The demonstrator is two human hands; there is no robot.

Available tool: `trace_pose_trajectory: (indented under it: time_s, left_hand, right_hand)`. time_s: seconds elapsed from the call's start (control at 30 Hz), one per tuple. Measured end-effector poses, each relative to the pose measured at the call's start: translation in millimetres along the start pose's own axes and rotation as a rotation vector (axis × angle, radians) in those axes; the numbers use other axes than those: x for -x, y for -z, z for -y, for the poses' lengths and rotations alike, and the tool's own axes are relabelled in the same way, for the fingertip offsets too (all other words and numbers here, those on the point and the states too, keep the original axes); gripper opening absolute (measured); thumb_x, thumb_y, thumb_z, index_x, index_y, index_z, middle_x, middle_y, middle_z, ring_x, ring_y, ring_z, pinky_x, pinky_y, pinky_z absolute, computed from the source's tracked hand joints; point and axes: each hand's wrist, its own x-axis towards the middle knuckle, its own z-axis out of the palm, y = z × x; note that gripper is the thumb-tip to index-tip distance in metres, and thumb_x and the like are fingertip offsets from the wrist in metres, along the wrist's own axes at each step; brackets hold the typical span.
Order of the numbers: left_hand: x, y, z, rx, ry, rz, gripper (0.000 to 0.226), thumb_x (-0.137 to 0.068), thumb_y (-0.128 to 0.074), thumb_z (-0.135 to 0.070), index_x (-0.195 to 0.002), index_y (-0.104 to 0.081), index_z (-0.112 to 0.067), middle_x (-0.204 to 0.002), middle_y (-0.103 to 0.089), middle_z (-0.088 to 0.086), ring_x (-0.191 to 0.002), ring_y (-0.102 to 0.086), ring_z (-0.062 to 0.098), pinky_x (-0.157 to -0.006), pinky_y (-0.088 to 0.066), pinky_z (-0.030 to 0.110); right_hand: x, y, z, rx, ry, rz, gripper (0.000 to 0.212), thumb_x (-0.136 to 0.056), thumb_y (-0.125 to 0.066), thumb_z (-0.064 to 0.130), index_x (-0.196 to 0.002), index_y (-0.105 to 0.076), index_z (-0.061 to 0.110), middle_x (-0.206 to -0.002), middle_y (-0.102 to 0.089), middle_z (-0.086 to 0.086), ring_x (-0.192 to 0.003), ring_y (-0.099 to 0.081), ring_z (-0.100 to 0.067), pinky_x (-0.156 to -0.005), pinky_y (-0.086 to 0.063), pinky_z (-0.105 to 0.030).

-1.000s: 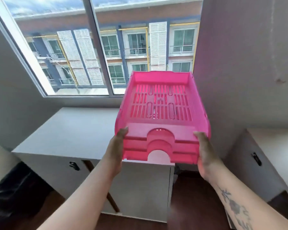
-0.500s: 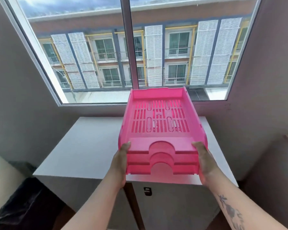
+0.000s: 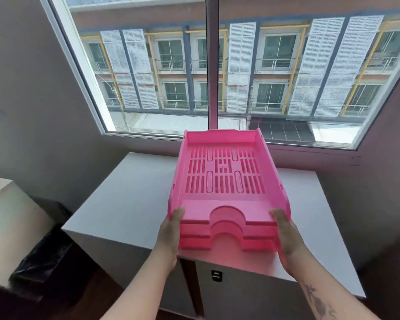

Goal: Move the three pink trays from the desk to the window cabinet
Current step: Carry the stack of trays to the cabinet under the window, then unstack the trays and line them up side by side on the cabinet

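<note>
Pink trays (image 3: 226, 181) stacked btwn both hands – left hand (image 3: 171, 234) & right hand (image 3: 286, 236) gripping front corners, over cabinet (image 3: 125, 204)

Three pink trays (image 3: 226, 192) (slotted floors, arched front notches) are being held nested in one stack, level, over the white cabinet (image 3: 125, 204) by the window.

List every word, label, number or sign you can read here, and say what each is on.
None can be read.
pink trays: a moulded mark at the floor's centre, too small to read.
window cabinet: a small dark tag on its front, blurred.
right forearm: a tattoo, no letters visible.
</note>
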Motion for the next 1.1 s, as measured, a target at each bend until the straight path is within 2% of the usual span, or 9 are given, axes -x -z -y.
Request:
trace_pose_trajectory:
  time_s: [0.17, 0.3, 0.4, 0.57, 0.67, 0.77, 0.9, 0.97, 1.1]
  left_hand:
    - [7.3, 3.2, -18.9, -0.152, -0.108, -0.029, 0.036, -0.092, -0.05, -0.044, -0.123, -0.058, -0.027, -0.106, -0.072, 0.005, -0.098, -0.069, 0.022, -0.076, -0.057, 0.036]
    - [10.5, 2.4, -44.5, -0.298, -0.227, -0.137, 0.032, -0.095, -0.051, -0.032, -0.127, -0.053, -0.026, -0.106, -0.067, -0.001, -0.092, -0.068, 0.015, -0.066, -0.059, 0.03]
    - [10.2, -5.4, -58.7, -0.431, -0.268, -0.17, 0.029, -0.099, -0.042, -0.025, -0.124, -0.056, -0.024, -0.1, -0.067, -0.004, -0.087, -0.066, 0.012, -0.065, -0.057, 0.027]
    - [18.2, -11.7, -70.8, -0.474, -0.358, -0.293, 0.03, -0.102, -0.031, -0.02, -0.107, -0.06, -0.013, -0.086, -0.065, -0.001, -0.072, -0.062, 0.009, -0.046, -0.042, 0.011]
    - [23.3, 0.0, -78.8, -0.457, -0.409, -0.306, 0.029, -0.102, -0.032, -0.02, -0.103, -0.06, -0.014, -0.085, -0.065, 0.003, -0.071, -0.061, 0.013, -0.051, -0.043, 0.018]
    - [22.8, 25.5, -87.7, -0.415, -0.448, -0.339, 0.028, -0.101, -0.034, -0.02, -0.103, -0.061, -0.015, -0.083, -0.066, 0.005, -0.073, -0.062, 0.022, -0.057, -0.048, 0.029]
    - [20.4, 75.9, -97.9, -0.429, -0.476, -0.411, 0.026, -0.101, -0.036, -0.02, -0.102, -0.062, -0.018, -0.083, -0.065, 0.006, -0.072, -0.06, 0.023, -0.058, -0.046, 0.033]
    - [12.5, 110.2, -100.2, -0.436, -0.472, -0.439, 0.024, -0.1, -0.037, -0.021, -0.101, -0.061, -0.02, -0.089, -0.067, 0.01, -0.081, -0.063, 0.028, -0.068, -0.051, 0.04]
    - [-9.1, 180.4, -102.8, -0.43, -0.457, -0.473, 0.024, -0.1, -0.037, -0.019, -0.102, -0.061, -0.018, -0.09, -0.066, 0.012, -0.08, -0.063, 0.029, -0.069, -0.051, 0.038]
  right_hand:
    - [4.9, 10.6, 29.1, 0.186, 0.132, 0.079, 0.056, -0.081, -0.064, 0.053, -0.13, -0.057, 0.027, -0.112, -0.072, -0.004, -0.099, -0.069, -0.023, -0.079, -0.056, -0.04]
    - [-4.4, 14.9, 63.3, 0.324, 0.217, 0.107, 0.039, -0.094, -0.059, 0.032, -0.133, -0.056, 0.027, -0.116, -0.069, 0.0, -0.103, -0.067, -0.023, -0.083, -0.058, -0.046]
    - [-7.4, 3.5, 79.1, 0.41, 0.206, 0.085, 0.025, -0.1, -0.048, 0.016, -0.122, -0.057, 0.024, -0.103, -0.069, 0.001, -0.09, -0.068, -0.021, -0.068, -0.056, -0.038]
    - [1.9, -4.2, 82.7, 0.483, 0.271, -0.019, 0.032, -0.095, -0.035, 0.005, -0.11, -0.061, 0.014, -0.093, -0.068, -0.005, -0.081, -0.064, -0.025, -0.064, -0.053, -0.038]
    - [9.4, -13.7, 89.9, 0.49, 0.328, 0.001, 0.034, -0.094, -0.035, 0.005, -0.109, -0.062, 0.018, -0.092, -0.07, -0.005, -0.08, -0.065, -0.025, -0.061, -0.054, -0.039]
    - [15.9, -38.9, 96.5, 0.468, 0.378, 0.03, 0.037, -0.095, -0.034, 0.002, -0.117, -0.06, 0.018, -0.093, -0.07, -0.005, -0.074, -0.064, -0.021, -0.055, -0.047, -0.028]
    - [14.8, -91.3, 90.2, 0.423, 0.387, 0.085, 0.042, -0.096, -0.036, 0.004, -0.134, -0.052, 0.014, -0.097, -0.071, -0.01, -0.062, -0.059, -0.022, -0.049, -0.051, -0.036]
    - [16.0, -125.7, 85.8, 0.426, 0.392, 0.097, 0.046, -0.097, -0.036, 0.003, -0.141, -0.046, 0.011, -0.102, -0.068, -0.013, -0.058, -0.055, -0.018, -0.043, -0.047, -0.024]
    - [14.6, -202.1, 69.3, 0.421, 0.392, 0.134, 0.05, -0.098, -0.037, 0.005, -0.147, -0.037, 0.011, -0.124, -0.062, -0.021, -0.078, -0.058, -0.018, -0.056, -0.047, -0.02]
